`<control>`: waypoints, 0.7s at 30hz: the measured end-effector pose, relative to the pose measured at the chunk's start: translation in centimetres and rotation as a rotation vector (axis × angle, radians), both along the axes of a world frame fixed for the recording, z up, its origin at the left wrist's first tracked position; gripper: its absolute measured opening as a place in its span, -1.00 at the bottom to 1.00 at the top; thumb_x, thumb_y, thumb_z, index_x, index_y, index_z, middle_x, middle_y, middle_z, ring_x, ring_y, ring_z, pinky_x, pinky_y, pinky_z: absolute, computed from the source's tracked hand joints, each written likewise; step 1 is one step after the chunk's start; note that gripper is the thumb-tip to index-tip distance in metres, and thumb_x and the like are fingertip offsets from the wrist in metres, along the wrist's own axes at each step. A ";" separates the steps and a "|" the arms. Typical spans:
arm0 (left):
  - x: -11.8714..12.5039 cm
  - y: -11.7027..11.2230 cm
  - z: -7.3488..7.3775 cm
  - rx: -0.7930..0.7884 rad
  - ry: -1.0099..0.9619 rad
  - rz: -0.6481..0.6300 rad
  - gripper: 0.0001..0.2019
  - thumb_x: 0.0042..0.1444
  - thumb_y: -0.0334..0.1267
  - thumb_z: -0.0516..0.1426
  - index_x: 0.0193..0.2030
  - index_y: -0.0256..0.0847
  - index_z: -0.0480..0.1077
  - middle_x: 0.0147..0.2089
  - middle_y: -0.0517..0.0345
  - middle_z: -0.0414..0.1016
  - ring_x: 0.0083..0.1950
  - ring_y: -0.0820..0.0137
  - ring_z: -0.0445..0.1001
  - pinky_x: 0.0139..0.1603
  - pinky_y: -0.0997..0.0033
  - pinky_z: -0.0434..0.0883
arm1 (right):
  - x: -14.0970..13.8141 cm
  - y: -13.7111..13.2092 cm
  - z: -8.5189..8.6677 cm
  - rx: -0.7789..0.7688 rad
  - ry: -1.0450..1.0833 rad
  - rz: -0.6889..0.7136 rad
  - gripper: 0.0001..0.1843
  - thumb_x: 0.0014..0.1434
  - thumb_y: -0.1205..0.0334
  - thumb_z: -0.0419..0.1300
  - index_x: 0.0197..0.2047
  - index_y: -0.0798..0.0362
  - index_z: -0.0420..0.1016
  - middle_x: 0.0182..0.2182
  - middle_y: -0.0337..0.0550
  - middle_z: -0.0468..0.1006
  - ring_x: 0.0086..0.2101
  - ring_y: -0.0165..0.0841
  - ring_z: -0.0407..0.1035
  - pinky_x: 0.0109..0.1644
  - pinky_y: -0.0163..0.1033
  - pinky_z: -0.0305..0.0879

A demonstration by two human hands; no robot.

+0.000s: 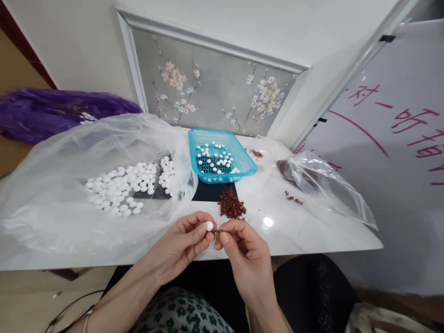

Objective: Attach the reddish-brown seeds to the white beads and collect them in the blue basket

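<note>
My left hand [185, 245] pinches a small white ball [209, 225] between thumb and fingertips above the near edge of the white table [312, 231]. My right hand [243, 252] is closed in a pinch on a tiny reddish-brown piece [218, 232], held right against the ball. Just beyond my hands lies a small pile of reddish-brown bits [231, 206]. Farther back a turquoise basket [222, 155] holds several white balls. To the left, many white balls [121, 187] lie on a clear plastic bag [69, 194].
A clear bag [322, 182] with brown material lies at the right, with a few loose bits [293, 198] beside it. A purple bag [52, 111] sits at the back left. A floral framed panel [215, 88] leans on the wall; a whiteboard with red writing [391, 138] stands right.
</note>
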State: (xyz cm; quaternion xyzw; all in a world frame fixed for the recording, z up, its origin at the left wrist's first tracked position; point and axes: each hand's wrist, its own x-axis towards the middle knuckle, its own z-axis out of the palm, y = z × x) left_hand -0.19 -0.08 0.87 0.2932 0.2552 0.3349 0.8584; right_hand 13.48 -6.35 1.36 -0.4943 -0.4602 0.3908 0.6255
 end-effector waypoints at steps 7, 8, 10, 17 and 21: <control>0.0 -0.1 -0.3 0.022 0.005 0.005 -0.93 0.00 -0.35 0.27 -0.34 -0.26 0.49 -0.44 0.23 0.48 -0.42 0.64 0.45 -0.33 0.75 0.42 | -0.2 -0.1 0.2 0.026 -0.025 0.002 -0.91 0.21 0.33 0.13 -0.36 0.05 0.39 -0.48 -0.29 0.45 -0.44 -0.48 0.35 -0.34 -0.40 0.30; 0.0 -0.1 -0.4 0.026 0.005 0.004 -0.91 -0.02 -0.34 0.28 -0.33 -0.26 0.50 -0.44 0.23 0.48 -0.42 0.64 0.45 -0.34 0.76 0.42 | -0.2 -0.1 0.2 0.035 -0.038 0.002 -0.91 0.21 0.33 0.12 -0.35 0.04 0.39 -0.47 -0.29 0.44 -0.43 -0.48 0.34 -0.34 -0.40 0.29; 0.1 -0.1 -0.4 0.033 0.011 0.000 -0.88 -0.05 -0.33 0.30 -0.33 -0.26 0.51 -0.46 0.23 0.48 -0.44 0.64 0.44 -0.35 0.76 0.41 | -0.3 -0.1 0.2 0.056 -0.064 -0.005 -0.89 0.23 0.33 0.10 -0.35 0.04 0.36 -0.45 -0.29 0.42 -0.42 -0.48 0.32 -0.33 -0.40 0.28; 0.1 -0.1 -0.5 0.014 0.039 0.030 -0.82 -0.13 -0.33 0.34 -0.33 -0.25 0.53 -0.39 0.23 0.50 -0.36 0.61 0.47 -0.25 0.73 0.42 | -0.7 0.2 -0.1 0.133 -0.195 -0.060 -0.84 0.26 0.39 0.03 -0.36 0.02 0.30 -0.42 -0.28 0.34 -0.37 -0.44 0.28 -0.28 -0.35 0.24; 0.1 -0.1 -0.4 0.032 0.045 0.024 -0.86 -0.09 -0.34 0.32 -0.33 -0.23 0.53 -0.39 0.23 0.50 -0.34 0.61 0.47 -0.25 0.74 0.42 | -0.7 0.0 -0.3 0.164 -0.229 -0.081 -0.83 0.26 0.39 0.01 -0.36 0.02 0.28 -0.40 -0.26 0.33 -0.36 -0.41 0.28 -0.25 -0.29 0.25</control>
